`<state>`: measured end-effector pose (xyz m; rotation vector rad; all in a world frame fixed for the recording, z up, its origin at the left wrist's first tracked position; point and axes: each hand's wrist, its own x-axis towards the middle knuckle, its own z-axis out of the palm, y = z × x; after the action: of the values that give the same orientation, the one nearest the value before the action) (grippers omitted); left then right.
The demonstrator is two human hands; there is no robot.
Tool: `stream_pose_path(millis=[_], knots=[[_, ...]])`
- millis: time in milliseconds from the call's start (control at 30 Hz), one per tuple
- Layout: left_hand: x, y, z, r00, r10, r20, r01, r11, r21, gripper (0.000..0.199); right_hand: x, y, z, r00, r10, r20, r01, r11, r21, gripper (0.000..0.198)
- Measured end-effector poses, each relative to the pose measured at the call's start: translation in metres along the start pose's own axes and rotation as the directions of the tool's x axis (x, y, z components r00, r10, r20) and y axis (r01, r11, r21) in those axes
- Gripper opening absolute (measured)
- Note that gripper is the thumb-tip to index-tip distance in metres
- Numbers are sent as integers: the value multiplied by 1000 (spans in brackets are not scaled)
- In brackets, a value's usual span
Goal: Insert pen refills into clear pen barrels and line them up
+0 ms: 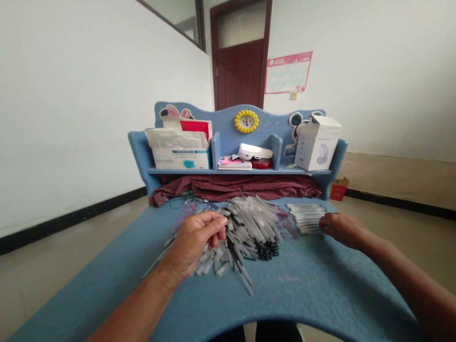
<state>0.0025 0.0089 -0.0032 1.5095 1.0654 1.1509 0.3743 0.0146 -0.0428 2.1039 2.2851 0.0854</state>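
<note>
The left hand has thumb and forefinger pressed together, whether around anything I cannot tell, over the near left part of a loose heap of slim, translucent tubes, with stubby black pieces clustered to its right. The right hand, fingers curled, is at the right end of a neat row of slender, shiny rods, its grip unclear; beyond both hands, crumpled checked cloth lies along the matte blue bench.
</note>
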Motion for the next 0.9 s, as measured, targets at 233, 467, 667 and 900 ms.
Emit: stream_pose_path(millis=[233,467,667,900], knots=[[3,-2,-7,993,31,-118,-31,1000,6,22,2,-1,12,999,37,-36,-40,997,-74,26],[3,-3,-7,991,47,-125,-42,998,46,21,-9,-46,-11,993,-106,-59,104,994,-40,21],[4,-5,-7,990,37,-136,-30,998,55,21,-19,-101,-30,934,-318,-165,338,934,117,16],[5,-8,-6,993,40,-109,-30,995,96,22,-17,-153,-39,935,-306,-178,320,945,61,16]])
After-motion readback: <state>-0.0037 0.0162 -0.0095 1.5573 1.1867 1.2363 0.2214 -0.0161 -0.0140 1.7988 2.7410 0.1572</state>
